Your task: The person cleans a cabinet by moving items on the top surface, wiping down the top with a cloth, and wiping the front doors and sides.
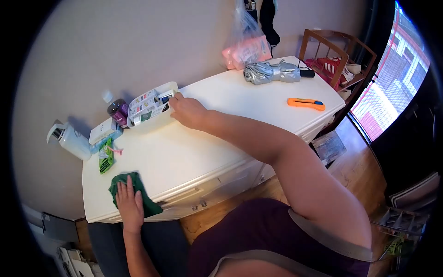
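Note:
My left hand point(129, 203) lies flat with its fingers stretched out on a green cloth point(150, 208) at the front left edge of the white cabinet top. My right hand point(188, 112) reaches across and grips the right end of a white plastic bin point(159, 121); its fingertips are partly hidden. Small printed packets point(144, 105) and a dark-screened device point(167, 98) show inside the bin. Left of it stand a purple bottle point(118, 111), a white box point(102, 130) and a white pump bottle point(74, 141). A green wipes packet point(106, 158) lies in front.
On the right half of the cabinet top point(217, 94) lie a folded silver umbrella point(272, 73) and an orange utility knife point(306, 104). A clear bag with pink packs point(247, 51) hangs by the wall. A wooden rack with shoes point(339, 60) stands beyond the right end.

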Tool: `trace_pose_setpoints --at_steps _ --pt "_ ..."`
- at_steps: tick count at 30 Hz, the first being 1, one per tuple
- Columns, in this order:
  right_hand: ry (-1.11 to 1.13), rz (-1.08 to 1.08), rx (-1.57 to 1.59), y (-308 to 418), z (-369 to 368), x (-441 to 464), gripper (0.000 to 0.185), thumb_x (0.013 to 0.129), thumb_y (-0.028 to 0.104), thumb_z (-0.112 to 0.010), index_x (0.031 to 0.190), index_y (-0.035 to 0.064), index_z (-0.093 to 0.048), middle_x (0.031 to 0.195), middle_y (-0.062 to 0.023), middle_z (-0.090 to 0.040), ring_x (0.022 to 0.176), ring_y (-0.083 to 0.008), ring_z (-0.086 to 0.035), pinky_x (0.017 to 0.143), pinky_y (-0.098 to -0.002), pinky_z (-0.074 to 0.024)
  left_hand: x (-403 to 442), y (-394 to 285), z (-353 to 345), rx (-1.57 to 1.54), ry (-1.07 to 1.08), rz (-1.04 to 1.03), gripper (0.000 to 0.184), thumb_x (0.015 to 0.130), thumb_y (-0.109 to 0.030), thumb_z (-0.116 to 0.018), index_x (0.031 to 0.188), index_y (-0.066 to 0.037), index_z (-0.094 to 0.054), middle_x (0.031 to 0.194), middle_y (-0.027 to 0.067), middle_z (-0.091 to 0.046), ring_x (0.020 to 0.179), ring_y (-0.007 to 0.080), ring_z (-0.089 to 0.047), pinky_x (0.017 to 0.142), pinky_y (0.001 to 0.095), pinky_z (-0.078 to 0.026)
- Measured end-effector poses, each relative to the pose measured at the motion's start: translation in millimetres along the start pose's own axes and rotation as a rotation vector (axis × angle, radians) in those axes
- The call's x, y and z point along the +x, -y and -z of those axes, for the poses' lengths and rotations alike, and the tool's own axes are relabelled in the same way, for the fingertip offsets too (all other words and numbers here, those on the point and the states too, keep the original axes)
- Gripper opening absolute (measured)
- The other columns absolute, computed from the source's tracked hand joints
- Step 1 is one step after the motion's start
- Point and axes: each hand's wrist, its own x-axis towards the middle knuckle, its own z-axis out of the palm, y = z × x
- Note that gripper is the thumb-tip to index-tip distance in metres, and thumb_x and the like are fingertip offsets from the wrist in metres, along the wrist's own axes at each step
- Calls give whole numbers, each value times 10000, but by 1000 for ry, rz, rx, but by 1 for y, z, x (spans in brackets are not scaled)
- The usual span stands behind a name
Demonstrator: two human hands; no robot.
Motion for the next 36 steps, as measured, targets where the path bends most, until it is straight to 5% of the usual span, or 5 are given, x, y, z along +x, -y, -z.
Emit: trace_pose_setpoints --at_steps 9,16,25,30,36 --pt "149 15 -161 -100 134 -144 577 805 250 -660 1303 31 -466 1364 -219 -410 1300 -388 -345 1076 -446 -292 58 -148 3 -65 188 -305 580 937 -256 -440 1451 -53 -265 1432 269 -318 1365 411 -246 1106 493 -198" --pt "161 -257 -255 -197 231 -253 424 796 224 -646 1148 11 -545 1097 -182 -513 1088 -340 -472 933 -434 -389 173 -245 -41 -88 117 -419 610 942 -340 -444 1457 -82 -243 1422 258 -331 1359 395 -262 1086 523 -228" --pt "-114 -68 -144 -250 231 -271 328 811 153 -645 1065 -8 -513 922 -166 -528 904 -343 -521 817 -414 -441 345 -260 -102 26 128 37 625 946 -501 -316 1485 -211 -190 1496 172 -272 1397 352 -214 1087 564 -208" --pt "-334 -189 60 -260 234 -265 350 840 124 -628 1121 -18 -476 953 -188 -529 884 -362 -523 803 -420 -429 350 -280 -108 35 112 26 625 946 -498 -329 1483 -209 -193 1488 186 -280 1391 365 -220 1085 554 -221" --pt "-450 29 -227 -281 241 -251 338 854 120 -618 1128 -10 -467 968 -187 -543 911 -356 -527 786 -439 -419 279 -339 -96 -4 58 -269 603 961 -455 -352 1466 -146 -237 1450 221 -317 1364 380 -264 1077 544 -257"
